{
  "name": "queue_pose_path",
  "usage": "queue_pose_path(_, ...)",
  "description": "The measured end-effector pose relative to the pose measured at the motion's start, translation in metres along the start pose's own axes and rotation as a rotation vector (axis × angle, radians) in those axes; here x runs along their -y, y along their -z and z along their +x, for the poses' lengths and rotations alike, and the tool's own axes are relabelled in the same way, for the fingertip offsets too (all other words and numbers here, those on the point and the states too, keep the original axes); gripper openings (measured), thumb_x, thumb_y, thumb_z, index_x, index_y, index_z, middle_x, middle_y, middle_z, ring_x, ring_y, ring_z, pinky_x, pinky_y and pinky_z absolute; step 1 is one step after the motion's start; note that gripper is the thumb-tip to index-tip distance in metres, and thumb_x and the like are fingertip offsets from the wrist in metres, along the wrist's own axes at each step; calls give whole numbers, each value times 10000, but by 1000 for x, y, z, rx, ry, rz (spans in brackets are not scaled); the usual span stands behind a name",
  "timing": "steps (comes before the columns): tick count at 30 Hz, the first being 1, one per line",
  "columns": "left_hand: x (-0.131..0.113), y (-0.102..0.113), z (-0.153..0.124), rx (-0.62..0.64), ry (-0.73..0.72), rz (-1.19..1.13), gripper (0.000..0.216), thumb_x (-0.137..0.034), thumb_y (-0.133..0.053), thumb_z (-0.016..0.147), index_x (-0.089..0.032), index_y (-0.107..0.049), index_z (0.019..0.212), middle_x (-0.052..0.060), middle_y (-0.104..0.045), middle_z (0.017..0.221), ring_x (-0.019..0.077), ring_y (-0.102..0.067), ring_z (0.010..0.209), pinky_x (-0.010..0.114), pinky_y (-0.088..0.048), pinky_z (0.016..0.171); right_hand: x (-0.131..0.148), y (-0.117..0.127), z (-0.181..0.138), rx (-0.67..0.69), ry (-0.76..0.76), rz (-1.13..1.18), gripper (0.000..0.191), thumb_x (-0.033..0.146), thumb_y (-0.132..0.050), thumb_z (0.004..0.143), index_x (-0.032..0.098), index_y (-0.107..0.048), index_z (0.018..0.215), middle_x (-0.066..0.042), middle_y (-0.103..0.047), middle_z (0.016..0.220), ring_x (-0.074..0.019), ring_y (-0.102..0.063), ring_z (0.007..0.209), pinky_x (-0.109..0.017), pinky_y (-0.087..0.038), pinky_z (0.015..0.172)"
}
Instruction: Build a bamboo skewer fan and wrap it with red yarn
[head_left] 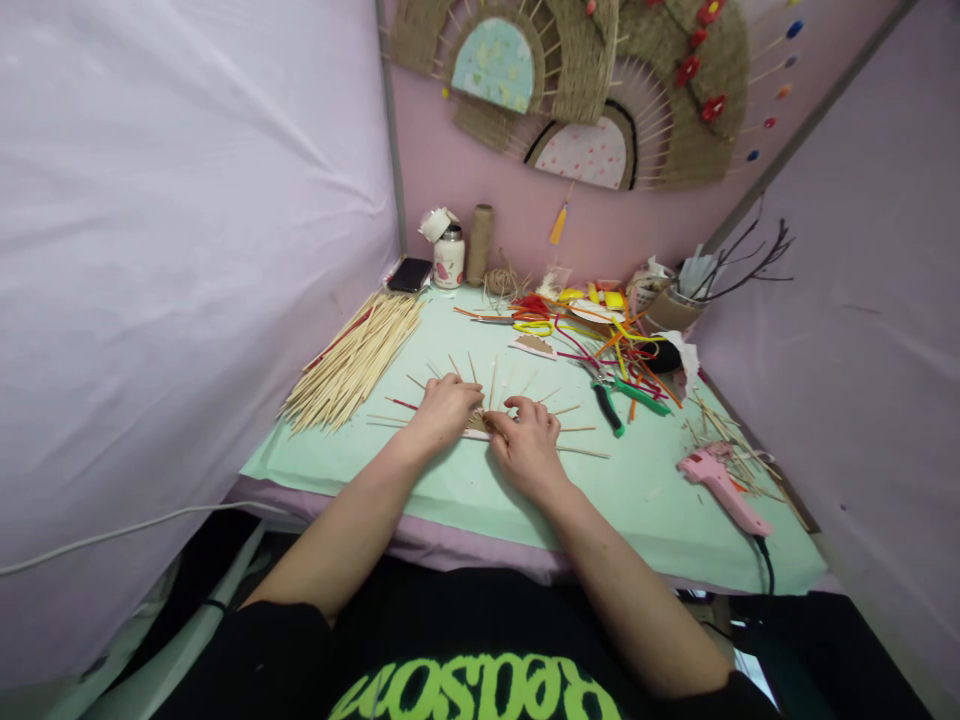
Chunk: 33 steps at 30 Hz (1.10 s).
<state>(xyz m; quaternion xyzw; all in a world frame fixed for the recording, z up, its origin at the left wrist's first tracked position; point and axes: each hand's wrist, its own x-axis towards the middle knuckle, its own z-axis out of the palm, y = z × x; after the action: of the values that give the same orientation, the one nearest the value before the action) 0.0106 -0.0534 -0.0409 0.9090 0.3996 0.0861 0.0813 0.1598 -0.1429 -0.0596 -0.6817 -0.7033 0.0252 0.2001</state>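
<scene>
Both hands on a fan of sticks, mid-mat

Nearest, the right hand (529,440) lies palm down on the green mat (450,485), fingers bent, tips at the hub of the fan of sticks (494,385); whether it pinches one I cannot tell. At its 10 o'clock the left hand (444,405) rests flat and loose on the fan, gripping nothing. A pink glue gun (724,485) lies at 3 o'clock, green pliers (619,400) at 2, a skewer pile (352,360) at 10, and pipe cleaners (600,330) farther off at 1.
</scene>
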Motion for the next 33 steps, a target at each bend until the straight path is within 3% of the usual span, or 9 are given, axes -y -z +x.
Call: queue_pose_path(33, -2, 2, 1, 23, -2, -11, 183, -186, -497, 908, -206, -679, 917, 75, -693, 1106, 261, -520, 1047, 371, -318, 779, 1, 1, 1, 29, 4, 9, 323, 249, -500, 907, 313, -699, 1154, -97, -531, 1321, -281, -413, 1183, -467, -295, 971)
